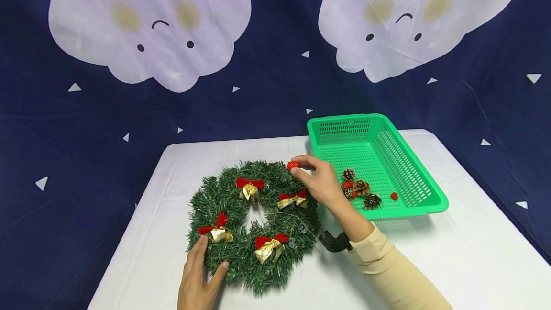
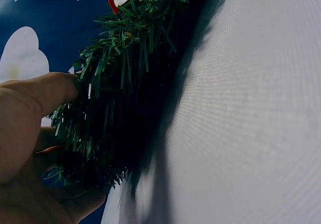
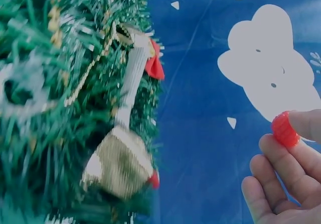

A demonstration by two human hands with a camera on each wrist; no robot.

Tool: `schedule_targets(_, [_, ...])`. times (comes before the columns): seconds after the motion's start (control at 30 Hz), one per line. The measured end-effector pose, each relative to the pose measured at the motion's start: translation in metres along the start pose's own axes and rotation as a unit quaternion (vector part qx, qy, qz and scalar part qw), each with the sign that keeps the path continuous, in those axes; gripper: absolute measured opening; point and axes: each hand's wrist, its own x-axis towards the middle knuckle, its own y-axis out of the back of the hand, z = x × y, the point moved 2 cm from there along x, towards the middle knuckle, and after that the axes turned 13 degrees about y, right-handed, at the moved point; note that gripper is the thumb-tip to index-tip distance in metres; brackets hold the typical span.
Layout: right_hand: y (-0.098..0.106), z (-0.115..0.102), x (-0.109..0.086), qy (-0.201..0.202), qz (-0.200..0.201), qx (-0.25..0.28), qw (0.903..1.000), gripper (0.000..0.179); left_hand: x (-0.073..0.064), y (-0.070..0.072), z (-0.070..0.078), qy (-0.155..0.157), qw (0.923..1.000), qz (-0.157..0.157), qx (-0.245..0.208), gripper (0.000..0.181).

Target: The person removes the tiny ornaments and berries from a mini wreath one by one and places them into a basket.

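A green tinsel wreath (image 1: 254, 271) with red-and-gold bows, among them the lower bow (image 1: 268, 248), lies on the white table. At its lower left edge my left hand (image 1: 195, 276) holds it, the thumb and fingers spread around the rim. Between thumb and fingertips my right hand (image 1: 316, 181) pinches a small red berry ornament (image 1: 293, 165) over the wreath's upper right edge. The right wrist view shows the bumpy red berry (image 3: 285, 129) in front of the backdrop, apart from the greenery. Some left fingers are partly hidden by the wreath in the left wrist view.
Right of the wreath stands a green plastic basket (image 1: 424, 207) with several pine cones, including a dark cone (image 1: 372, 201), and small red pieces. A dark blue cloth (image 1: 275, 94) with clouds hangs behind the table (image 1: 473, 252). A gold bead string (image 1: 286, 213) crosses the wreath.
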Motion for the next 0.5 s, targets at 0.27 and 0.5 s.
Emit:
schedule_targets(0.27, [0.019,0.01,-0.011,-0.021,0.007,-0.02,0.9995,0.031,0.0,0.0,0.001,-0.003,1.0,0.002,0.007,0.076])
schedule_targets(0.5, [0.035,0.019,-0.017,-0.021,0.01,-0.038,0.999,0.03,0.0,0.0,0.001,0.005,0.9999,-0.004,0.01,0.076])
